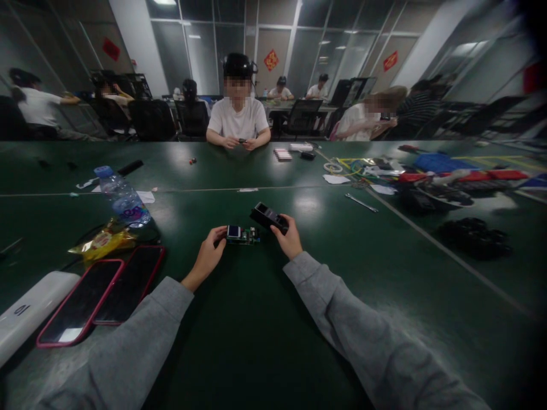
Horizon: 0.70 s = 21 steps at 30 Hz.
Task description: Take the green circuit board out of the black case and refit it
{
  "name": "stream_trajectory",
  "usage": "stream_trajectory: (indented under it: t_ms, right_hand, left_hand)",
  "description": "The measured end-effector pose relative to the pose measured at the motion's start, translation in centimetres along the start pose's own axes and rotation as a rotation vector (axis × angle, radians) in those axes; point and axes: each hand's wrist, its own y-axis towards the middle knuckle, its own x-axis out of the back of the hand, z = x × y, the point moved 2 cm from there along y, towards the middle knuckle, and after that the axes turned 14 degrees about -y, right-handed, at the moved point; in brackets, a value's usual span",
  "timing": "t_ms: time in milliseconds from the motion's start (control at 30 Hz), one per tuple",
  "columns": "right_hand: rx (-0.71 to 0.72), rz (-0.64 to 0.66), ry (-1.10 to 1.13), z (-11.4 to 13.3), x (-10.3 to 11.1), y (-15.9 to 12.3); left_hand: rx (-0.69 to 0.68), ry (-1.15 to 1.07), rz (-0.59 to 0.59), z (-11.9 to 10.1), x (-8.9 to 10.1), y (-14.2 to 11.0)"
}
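A small green circuit board [245,236] with a square dark screen is pinched at its left end by my left hand [212,246], just over the green table. My right hand [289,236] grips the lower right end of a black plastic casing [267,214], which is tilted and has a rectangular opening in its face. The casing is close above the board's right end; whether the two touch I cannot tell. My right fingers cover part of the casing, and my left fingers hide the board's left edge.
Left on the green table [239,341] are two red-edged phones [83,304], a white power bank [36,310], a yellow wrapper [102,242] and a water bottle [123,199]. To the right lie a wrench [361,203], cables [359,168] and a black bundle [476,238]. A person [238,117] sits opposite.
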Motion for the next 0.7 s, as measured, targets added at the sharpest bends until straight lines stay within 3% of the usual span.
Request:
stream_trajectory:
  t_ms: [333, 700]
  right_hand:
    - [-0.006, 0.018, 0.004, 0.4, 0.0, 0.0]
    - [0.035, 0.031, 0.082, 1.0, 0.0, 0.1]
  left_hand:
    - [0.022, 0.094, 0.092, -0.8, 0.1, -0.2]
    - [-0.01, 0.126, 0.037, 0.1, -0.2, 0.5]
